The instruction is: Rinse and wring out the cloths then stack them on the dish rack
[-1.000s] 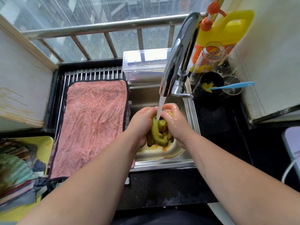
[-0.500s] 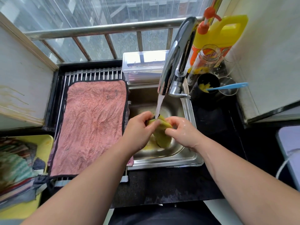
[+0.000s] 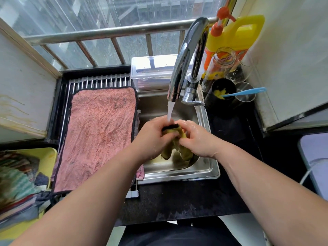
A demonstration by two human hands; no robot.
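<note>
Yellow-green cloth (image 3: 167,152), one only, is hanging over the steel sink (image 3: 209,173), directly under the water stream (image 3: 170,110) that is running from the single chrome faucet (image 3: 184,55). You are gripping it with both hands: your left hand (image 3: 152,137) is curling its fingers round the top left, and your right hand (image 3: 198,139) is pinching the top right. The cloth's black edge (image 3: 170,126) is running left to right between your thumbs. Its long axis is running from the tap toward you, with two tails pointing down into the basin.

One pink cloth (image 3: 101,135) is lying flat on the dish rack (image 3: 99,82), long side running away from you. One clear lidded box (image 3: 152,73) is sitting behind the sink. One yellow jug (image 3: 236,34) with an orange pump, one glass jar (image 3: 220,64) and one black cup (image 3: 223,93) holding a blue utensil (image 3: 245,92) are standing right of the faucet. The jar label's writing is too blurred to read. One yellow tray (image 3: 51,153) of piled cloths is sitting far left.
</note>
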